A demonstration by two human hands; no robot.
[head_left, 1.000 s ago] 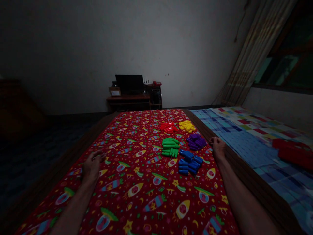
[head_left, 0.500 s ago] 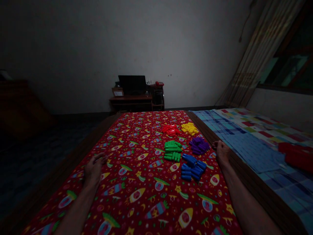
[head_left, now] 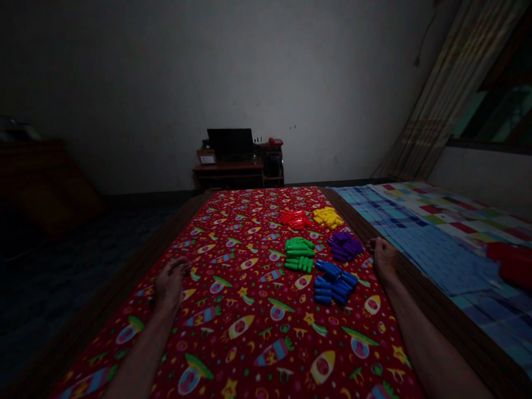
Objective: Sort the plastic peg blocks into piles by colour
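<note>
My left hand (head_left: 169, 284) rests on the red patterned cloth (head_left: 233, 354) near its left edge, fingers loosely bent and apart, with nothing seen in them. At the right edge, my right hand (head_left: 384, 259) lies with its fingers curled in, and no object shows in it. Closest to it is a pile of purple plastic pieces (head_left: 344, 247), just to its left and apart from it. Blue tube-shaped pieces (head_left: 334, 285) lie nearer to me. Green pieces (head_left: 299, 255) are grouped left of the purple ones. Farther off sit red pieces (head_left: 296, 219) and yellow pieces (head_left: 328, 217).
The cloth covers a table with a dark brown border (head_left: 349, 213). A bed with a blue checked sheet (head_left: 424, 249) adjoins on the right, with a red cloth item (head_left: 513, 263) on it. Against the far wall stands a desk (head_left: 228, 170) with a black monitor (head_left: 230, 145).
The whole view has shifted slightly, so the scene sits a little farther right. Both hands and the coloured piles keep their places on the cloth.
</note>
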